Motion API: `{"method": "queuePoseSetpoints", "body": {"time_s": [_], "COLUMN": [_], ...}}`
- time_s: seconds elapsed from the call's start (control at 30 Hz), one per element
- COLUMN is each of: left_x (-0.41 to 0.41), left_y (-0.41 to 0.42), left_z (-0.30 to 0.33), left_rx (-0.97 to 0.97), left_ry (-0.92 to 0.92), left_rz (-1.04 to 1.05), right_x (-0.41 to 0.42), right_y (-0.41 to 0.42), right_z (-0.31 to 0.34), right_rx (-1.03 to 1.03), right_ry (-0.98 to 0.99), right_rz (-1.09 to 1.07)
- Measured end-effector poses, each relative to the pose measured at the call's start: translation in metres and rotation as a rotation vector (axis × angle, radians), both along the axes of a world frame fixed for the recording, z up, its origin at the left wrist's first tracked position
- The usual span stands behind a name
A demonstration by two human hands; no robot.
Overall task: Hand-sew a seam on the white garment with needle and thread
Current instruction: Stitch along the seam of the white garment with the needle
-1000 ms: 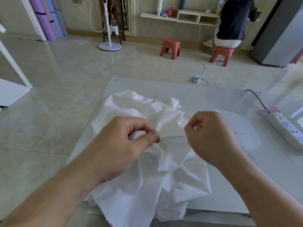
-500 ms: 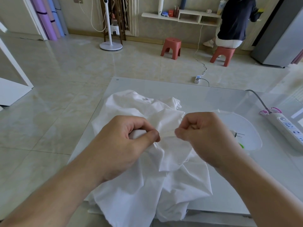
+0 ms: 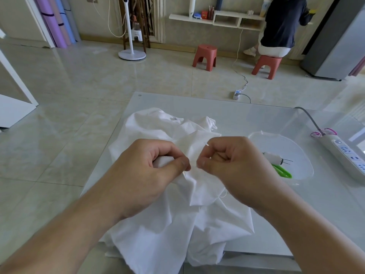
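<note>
A pale tiled floor runs back to a wall shelf, and nearer me a glossy white table (image 3: 246, 115) carries the work; on its left half the white garment (image 3: 158, 224) lies crumpled, spilling over the near edge; my left hand (image 3: 146, 175) sits on it, thumb and curled fingers pinching a fold of cloth; just right of that thumb, almost touching, my right hand (image 3: 233, 165) is closed with thumb and forefinger pinched on what I take to be the needle (image 3: 206, 144), a thin pale sliver showing above the knuckles; I judge its long axis runs across, pointing left toward the held fold, so the right hand is the one to drive it in; a loose thread (image 3: 224, 193) trails below my right wrist; further right a clear dish (image 3: 302, 176) holds green-handled scissors (image 3: 281, 171), and a power strip (image 3: 345, 155) lies beyond
</note>
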State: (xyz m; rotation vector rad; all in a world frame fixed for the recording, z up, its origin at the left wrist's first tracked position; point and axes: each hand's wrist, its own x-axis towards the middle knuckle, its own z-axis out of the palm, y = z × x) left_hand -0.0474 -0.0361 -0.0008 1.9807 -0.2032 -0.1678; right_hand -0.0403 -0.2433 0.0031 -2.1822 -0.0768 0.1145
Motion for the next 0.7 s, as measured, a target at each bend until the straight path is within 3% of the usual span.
{"method": "queuePoseSetpoints", "body": {"time_s": [0.17, 0.23, 0.33, 0.4, 0.5, 0.7], "left_x": [-0.001, -0.001, -0.001, -0.001, 0.000, 0.000], "left_y": [0.001, 0.000, 0.000, 0.000, 0.001, 0.002], "left_z": [0.000, 0.001, 0.002, 0.001, 0.001, 0.001], "left_rx": [0.015, 0.006, -0.008, -0.012, -0.016, -0.006], "left_ry": [0.013, 0.015, 0.013, 0.012, 0.009, -0.005], "left_rz": [0.002, 0.005, -0.005, -0.020, -0.013, 0.001], "right_x": [0.011, 0.009, -0.003, -0.008, -0.005, 0.002], "right_y": [-0.014, -0.013, -0.003, 0.005, 0.005, -0.007], "right_z": [-0.009, -0.006, 0.005, 0.007, -0.001, -0.002], "right_rx": [-0.327, -0.240, 0.083, 0.082, 0.010, 0.078], "right_ry": [-0.027, -0.048, 0.034, 0.009, -0.029, -0.012], "right_rz": [-0.254, -0.182, 0.082, 0.160, 0.117, 0.010]}}
